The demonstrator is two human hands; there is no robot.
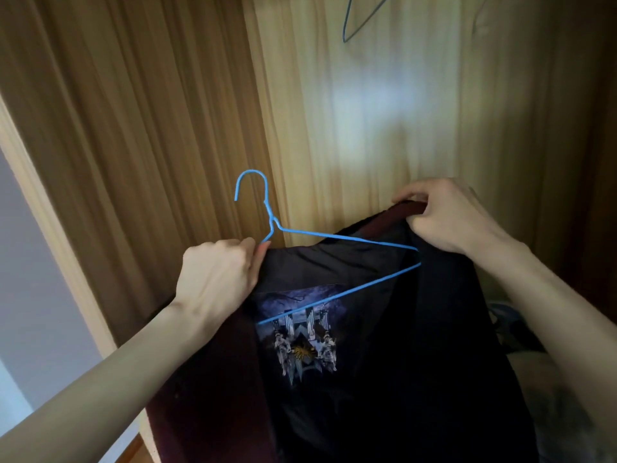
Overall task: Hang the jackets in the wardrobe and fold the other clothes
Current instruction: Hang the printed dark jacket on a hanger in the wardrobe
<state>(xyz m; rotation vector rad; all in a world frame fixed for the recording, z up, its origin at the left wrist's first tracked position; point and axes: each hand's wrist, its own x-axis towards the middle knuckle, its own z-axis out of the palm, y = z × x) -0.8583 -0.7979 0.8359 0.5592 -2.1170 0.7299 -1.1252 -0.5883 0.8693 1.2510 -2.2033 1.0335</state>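
Blue wire forms the hanger, held hook-up in front of the wooden wardrobe interior. The left hand has its grip closed, pinching the hanger's left shoulder together with the jacket fabric there. The right hand has its grip closed on the jacket's upper edge, fingers curled over the dark red collar area. The jacket is dark, with a dark red outer face and a printed panel on the lining. It hangs between both hands, with the hanger's right arm and bottom wire lying across its lining. A second hanger hangs inside the wardrobe, at the top.
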